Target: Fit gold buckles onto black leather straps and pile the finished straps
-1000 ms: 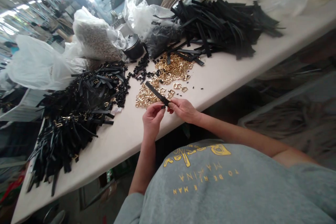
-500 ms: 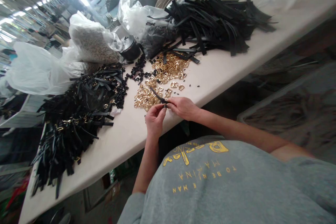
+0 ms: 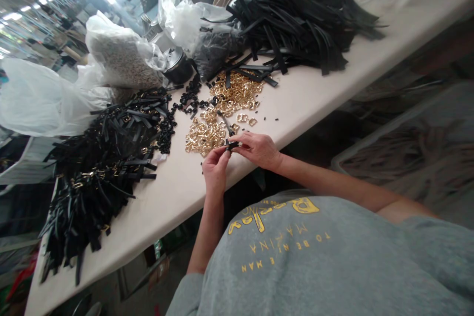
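Above the table's near edge, my left hand point(image 3: 216, 165) and my right hand point(image 3: 261, 150) meet, thumbs and fingers pinched on a short black strap point(image 3: 230, 146). One arm of the strap points away from me, over the gold buckles; whether a buckle or small loop sits on it is too small to tell. Just beyond my fingers lies a pile of gold buckles point(image 3: 205, 133), with a second heap of gold buckles point(image 3: 237, 91) farther back. Small black loops point(image 3: 166, 131) are scattered to the left of them.
Black straps with buckles point(image 3: 92, 197) are heaped at the left table edge. Plain black straps point(image 3: 296, 29) lie at the back right. Plastic bags point(image 3: 118, 54) and a dark round tin point(image 3: 178, 65) stand behind. The pale table point(image 3: 307, 103) slopes across the view.
The strap has turned between my fingers, and a piece now lies crosswise from hand to hand. My right fingers have shifted over it. The view has moved slightly.
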Motion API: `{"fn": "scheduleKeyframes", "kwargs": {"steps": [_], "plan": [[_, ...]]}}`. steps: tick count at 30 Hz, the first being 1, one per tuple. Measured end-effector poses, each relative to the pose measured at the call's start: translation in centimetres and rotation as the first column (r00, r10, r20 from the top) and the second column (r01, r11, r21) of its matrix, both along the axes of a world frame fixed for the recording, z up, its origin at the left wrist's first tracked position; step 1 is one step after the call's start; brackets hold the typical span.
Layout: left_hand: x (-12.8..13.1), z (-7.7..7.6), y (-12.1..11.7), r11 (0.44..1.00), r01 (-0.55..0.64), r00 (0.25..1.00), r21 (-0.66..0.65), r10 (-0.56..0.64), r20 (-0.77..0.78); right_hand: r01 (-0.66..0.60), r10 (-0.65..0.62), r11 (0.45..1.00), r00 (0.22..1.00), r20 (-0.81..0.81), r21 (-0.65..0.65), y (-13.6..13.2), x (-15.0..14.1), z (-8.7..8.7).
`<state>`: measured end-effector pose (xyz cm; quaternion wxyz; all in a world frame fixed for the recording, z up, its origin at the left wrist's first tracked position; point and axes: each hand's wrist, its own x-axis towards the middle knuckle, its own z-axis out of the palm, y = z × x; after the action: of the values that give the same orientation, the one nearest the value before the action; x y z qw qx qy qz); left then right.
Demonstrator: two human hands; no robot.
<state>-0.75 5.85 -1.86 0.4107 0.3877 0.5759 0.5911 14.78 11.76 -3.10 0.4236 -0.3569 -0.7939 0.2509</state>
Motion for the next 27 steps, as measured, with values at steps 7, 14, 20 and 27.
{"fn": "scheduleKeyframes", "kwargs": {"steps": [7,14,20,27], "plan": [[0.5,0.7,0.1,1.0,0.016,0.997,0.004,-0.015,-0.08,-0.013,0.012,1.0,0.999,-0.042,-0.028,0.7,0.7,-0.4],[0.4,0.6,0.3,1.0,0.028,0.991,-0.012,-0.03,-0.131,0.036,-0.036,0.996,0.999,0.005,0.087,0.5,1.2,-0.5],[0.8,0.9,0.5,0.999,0.033,0.993,-0.013,-0.035,-0.115,0.016,-0.041,0.968,0.995,0.094,0.251,0.6,1.5,-0.9],[0.8,0.3,0.8,0.999,0.043,0.998,-0.022,-0.044,-0.054,0.033,-0.029,0.966,0.999,-0.02,0.256,1.0,1.5,-1.2]]}}
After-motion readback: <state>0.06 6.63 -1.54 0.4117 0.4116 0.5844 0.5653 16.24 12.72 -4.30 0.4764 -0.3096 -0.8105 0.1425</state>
